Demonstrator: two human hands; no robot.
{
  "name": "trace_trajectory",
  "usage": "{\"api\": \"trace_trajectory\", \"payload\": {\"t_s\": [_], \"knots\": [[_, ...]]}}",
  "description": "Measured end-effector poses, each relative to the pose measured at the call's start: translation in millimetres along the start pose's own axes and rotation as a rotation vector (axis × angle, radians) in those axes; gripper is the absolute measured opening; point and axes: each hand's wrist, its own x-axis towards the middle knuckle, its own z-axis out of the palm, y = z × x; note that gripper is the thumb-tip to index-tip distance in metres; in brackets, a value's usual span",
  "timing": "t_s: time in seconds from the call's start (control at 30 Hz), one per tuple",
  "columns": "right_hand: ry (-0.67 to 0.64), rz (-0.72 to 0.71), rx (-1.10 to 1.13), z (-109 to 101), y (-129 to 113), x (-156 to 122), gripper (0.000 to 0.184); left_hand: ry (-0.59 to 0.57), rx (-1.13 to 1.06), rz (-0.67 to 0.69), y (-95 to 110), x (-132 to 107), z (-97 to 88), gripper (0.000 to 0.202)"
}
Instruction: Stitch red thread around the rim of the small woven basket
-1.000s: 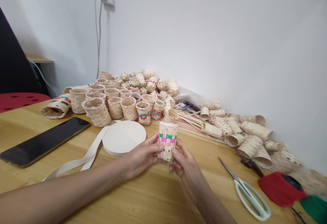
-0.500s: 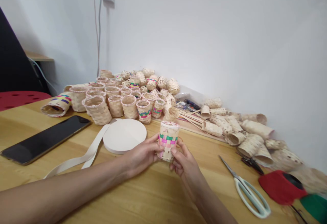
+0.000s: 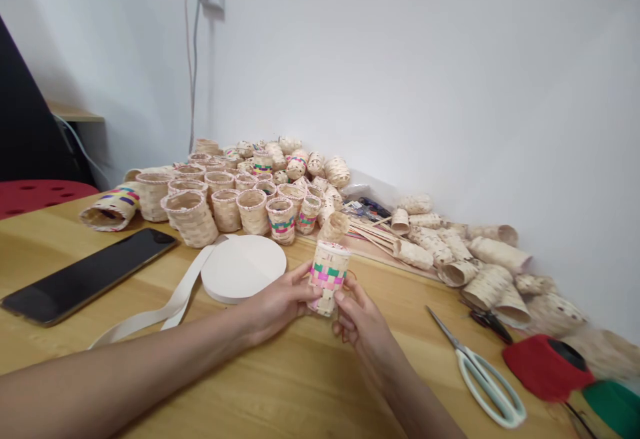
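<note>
A small woven basket [image 3: 329, 279] with green, pink and purple bands is held nearly upright above the wooden table [image 3: 280, 385]. My left hand [image 3: 290, 297] is closed on its left side, the thumb lying on the front of the weave. On the right side my right hand [image 3: 357, 309] grips it, thumb against the lower front. The fingers behind the basket are partly hidden. Left of it lies a roll of white ribbon [image 3: 245, 267], its loose end trailing toward my left forearm.
Several woven baskets [image 3: 254, 210] stand crowded at the back, near thin strips [image 3: 373, 233]. White-handled scissors [image 3: 487, 382] lie at right, beside black-handled snips [image 3: 490, 324], a red pouch-like item [image 3: 545, 365] and more woven tubes [image 3: 487, 285]. A phone [image 3: 95, 275] lies at left.
Both hands keep their hold on the basket. Its top has tipped slightly away from me. The rest of the scene shifts only a little with the camera.
</note>
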Motion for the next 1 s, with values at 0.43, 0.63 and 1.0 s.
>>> {"api": "trace_trajectory", "payload": {"t_s": [0.43, 0.63, 1.0], "knots": [[-0.114, -0.003, 0.202, 5.4, -8.7, -3.6, 0.052, 0.069, 0.333, 0.084, -1.1, -3.9, 8.4, 0.090], [-0.126, -0.005, 0.198, 1.5, -10.2, -4.9, 0.048, 0.047, 0.339, 0.098, -2.1, -3.9, 7.3, 0.083], [-0.083, -0.043, -0.040, -2.4, -6.4, -2.9, 0.051, 0.021, 0.207, 0.055, -0.9, -4.9, 6.8, 0.057]]}}
